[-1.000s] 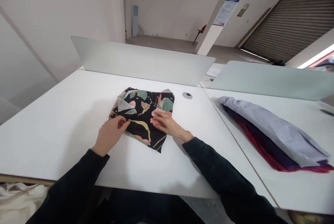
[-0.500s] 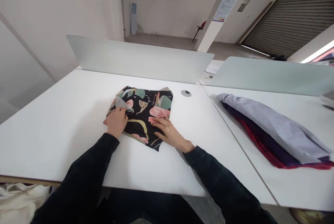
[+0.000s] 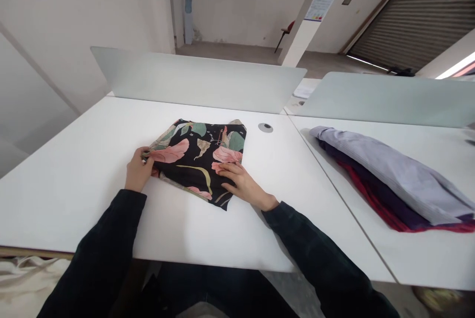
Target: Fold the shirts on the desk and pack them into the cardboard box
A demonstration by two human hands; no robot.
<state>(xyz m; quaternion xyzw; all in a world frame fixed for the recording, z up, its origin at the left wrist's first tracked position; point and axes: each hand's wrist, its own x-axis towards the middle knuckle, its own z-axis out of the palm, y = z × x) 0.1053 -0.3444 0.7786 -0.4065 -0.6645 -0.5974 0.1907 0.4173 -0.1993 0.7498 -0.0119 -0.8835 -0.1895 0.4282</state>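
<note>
A black floral garment (image 3: 196, 162) with pink flowers and green leaves lies folded on the white table (image 3: 237, 239). At its left corner, my left hand (image 3: 138, 168) pinches the edge of the cloth between thumb and fingers. My right hand (image 3: 243, 185) rests on the garment's right side, fingers spread and lying flat over a pink flower. The cloth's exact kind of garment cannot be made out while it is folded.
To the right, a stack of folded clothes (image 3: 389, 174) in grey, purple and red lies beyond the table seam. Frosted dividers (image 3: 208, 80) line the back edge, near a cable hole (image 3: 265, 127). Pale cloth (image 3: 29, 283) sits below the table at lower left.
My left hand has moved left and towards me, drawing the folded-over corner outward so that the pink flower there lies spread. My right hand has stayed in place on the cloth.
</note>
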